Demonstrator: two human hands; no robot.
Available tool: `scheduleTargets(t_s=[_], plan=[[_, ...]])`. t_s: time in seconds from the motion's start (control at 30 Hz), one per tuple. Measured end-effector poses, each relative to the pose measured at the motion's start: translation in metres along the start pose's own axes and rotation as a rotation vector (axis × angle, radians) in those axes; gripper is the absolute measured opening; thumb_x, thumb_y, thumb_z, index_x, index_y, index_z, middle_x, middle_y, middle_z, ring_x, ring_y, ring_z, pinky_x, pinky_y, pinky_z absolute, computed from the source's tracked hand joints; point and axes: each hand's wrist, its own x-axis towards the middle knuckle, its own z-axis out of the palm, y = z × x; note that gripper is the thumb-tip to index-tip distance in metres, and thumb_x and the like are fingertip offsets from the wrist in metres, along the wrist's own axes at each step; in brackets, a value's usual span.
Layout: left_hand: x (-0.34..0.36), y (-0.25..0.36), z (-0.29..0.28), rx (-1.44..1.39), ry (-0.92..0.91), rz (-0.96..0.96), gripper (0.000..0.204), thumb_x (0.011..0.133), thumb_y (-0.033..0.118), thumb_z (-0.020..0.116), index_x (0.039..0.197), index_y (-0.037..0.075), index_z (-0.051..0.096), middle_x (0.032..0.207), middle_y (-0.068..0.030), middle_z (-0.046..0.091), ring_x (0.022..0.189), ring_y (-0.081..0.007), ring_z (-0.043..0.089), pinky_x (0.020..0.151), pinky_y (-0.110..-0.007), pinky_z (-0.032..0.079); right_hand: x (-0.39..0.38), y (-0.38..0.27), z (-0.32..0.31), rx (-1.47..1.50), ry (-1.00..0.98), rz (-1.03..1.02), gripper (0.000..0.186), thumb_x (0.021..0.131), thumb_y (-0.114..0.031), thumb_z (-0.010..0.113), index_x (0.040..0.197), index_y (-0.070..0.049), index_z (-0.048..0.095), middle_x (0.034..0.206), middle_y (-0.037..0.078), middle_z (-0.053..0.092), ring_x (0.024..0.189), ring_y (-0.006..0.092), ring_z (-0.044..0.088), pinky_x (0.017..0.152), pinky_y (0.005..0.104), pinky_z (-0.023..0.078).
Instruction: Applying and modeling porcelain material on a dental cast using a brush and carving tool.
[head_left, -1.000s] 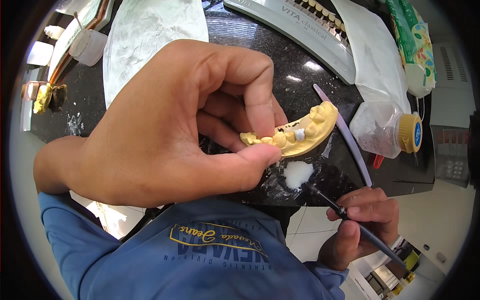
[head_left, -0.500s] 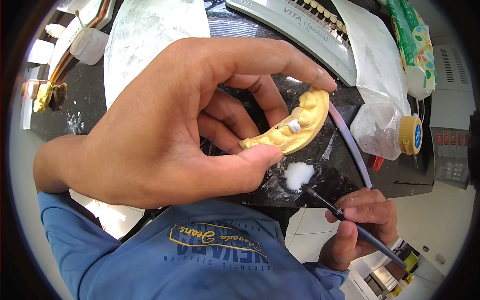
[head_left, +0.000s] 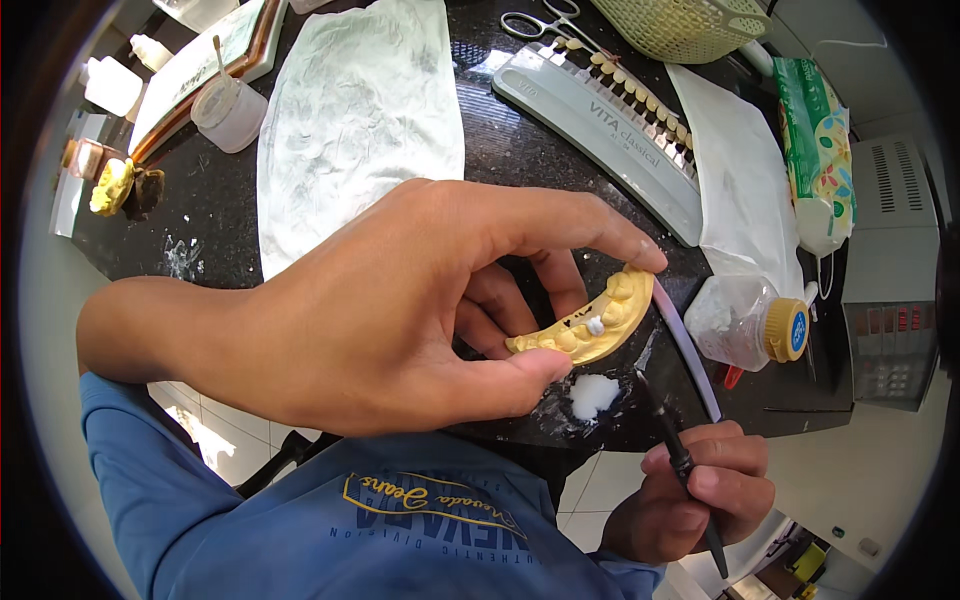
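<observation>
My left hand (head_left: 400,320) curves around a yellow dental model (head_left: 622,308), pinching its ends between thumb and index finger. One tooth on it is white (head_left: 596,326); small dark marks show along its inner side. Just below the model, a white mound of soft-looking material (head_left: 594,398) lies on the black worktop. My right hand (head_left: 705,492) holds a slim black brush-like tool (head_left: 672,438) like a pen. Its tip points up, right of the mound and apart from both mound and model.
A pale purple strip (head_left: 690,350) curves beside the clear jar with yellow lid (head_left: 735,325). Behind are a tooth shade guide (head_left: 600,140), scissor-like forceps (head_left: 540,22) and a basket (head_left: 680,25). White cloth (head_left: 360,120), a small jar (head_left: 228,115) and a green wipes pack (head_left: 815,150) lie around.
The brush-like tool's tip has left the white mound and moved to its right, turning more upright. The view has shifted, showing more of the worktop's far side. My left hand keeps its grip.
</observation>
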Motion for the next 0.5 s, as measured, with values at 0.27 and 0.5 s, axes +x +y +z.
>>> scheduleTargets(t_s=[0.27, 0.5], plan=[[-0.0005, -0.0022, -0.002, 0.044, -0.002, 0.031, 0.055, 0.081, -0.003, 0.058, 0.134, 0.005, 0.046, 0.097, -0.0086, 0.055, 0.083, -0.0111, 0.065, 0.077, -0.02, 0.054, 0.0031, 0.0037, 0.002, -0.052, -0.093, 0.035, 0.025, 0.087, -0.026, 0.061, 0.094, -0.007, 0.047, 0.077, 0.011, 0.055, 0.06, 0.0154, 0.053, 0.055, 0.0242, 0.042], [0.0003, -0.0049, -0.0028, 0.049, 0.0, 0.067, 0.055, 0.081, -0.003, 0.058, 0.134, 0.006, 0.047, 0.095, -0.0097, 0.057, 0.081, -0.0104, 0.065, 0.074, -0.02, 0.055, 0.0024, 0.0054, 0.004, -0.053, -0.066, 0.05, 0.024, 0.087, -0.026, 0.061, 0.093, -0.008, 0.047, 0.076, 0.01, 0.055, 0.061, 0.0145, 0.053, 0.056, 0.0232, 0.041]])
